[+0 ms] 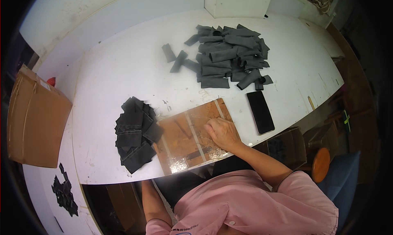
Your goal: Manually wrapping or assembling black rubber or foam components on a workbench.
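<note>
My right hand [223, 133] rests on the right part of a brown board [174, 149] at the table's front edge. Its fingers are curled in, and whatever they may hold is hidden. Pale strips cross the board, and its front part shines like clear tape or plastic. My left forearm [154, 200] runs below the table's edge, which hides the left hand. Touching the board's left side is a pile of flat dark grey fabric pieces [131, 126], some with a stitched line. Beyond the board lies a large heap of grey fabric tubes [225, 55].
A black phone [260, 112] lies right of the board. At far left stands a cardboard box [39, 116], with black scraps [64, 196] nearer me. Open boxes [286, 147] and a round wooden stool [321, 164] are beyond the table's right edge. A white block [237, 3] stands at the back.
</note>
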The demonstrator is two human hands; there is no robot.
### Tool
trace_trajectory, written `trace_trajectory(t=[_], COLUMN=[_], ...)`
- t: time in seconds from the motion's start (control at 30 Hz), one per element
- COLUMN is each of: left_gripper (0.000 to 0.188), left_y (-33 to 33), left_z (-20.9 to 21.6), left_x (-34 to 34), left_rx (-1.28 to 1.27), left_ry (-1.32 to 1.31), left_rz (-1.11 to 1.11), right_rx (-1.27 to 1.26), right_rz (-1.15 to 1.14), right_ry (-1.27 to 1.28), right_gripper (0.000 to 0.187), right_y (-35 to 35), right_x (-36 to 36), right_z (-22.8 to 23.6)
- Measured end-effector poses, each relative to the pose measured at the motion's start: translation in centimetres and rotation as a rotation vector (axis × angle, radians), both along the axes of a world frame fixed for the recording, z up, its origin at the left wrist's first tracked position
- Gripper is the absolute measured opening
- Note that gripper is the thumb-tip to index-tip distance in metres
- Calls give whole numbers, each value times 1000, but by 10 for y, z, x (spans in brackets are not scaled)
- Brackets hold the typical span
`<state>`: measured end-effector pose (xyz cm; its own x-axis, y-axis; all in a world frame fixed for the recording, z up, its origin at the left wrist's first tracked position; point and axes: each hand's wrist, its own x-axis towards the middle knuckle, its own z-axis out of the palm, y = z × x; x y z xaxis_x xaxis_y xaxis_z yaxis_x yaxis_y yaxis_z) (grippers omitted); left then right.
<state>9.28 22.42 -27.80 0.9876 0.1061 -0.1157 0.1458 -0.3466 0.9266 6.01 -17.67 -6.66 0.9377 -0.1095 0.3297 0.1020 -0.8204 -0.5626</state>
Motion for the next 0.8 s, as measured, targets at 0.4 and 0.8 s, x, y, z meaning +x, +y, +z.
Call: trace_trajectory(t=[0.4,0.8], left_gripper=[35,37], left_y=[28,41], left_z=[-75,-122], left_x=[2,-4], left_rx=[-272,-548], left_ry=[152,261], left_rz=[-256,-307], right_rx=[31,13], right_rz=[10,2], right_ry=[3,5], right_gripper=[16,12], right_y=[-4,-1], right_x=[5,3], right_z=[-5,2])
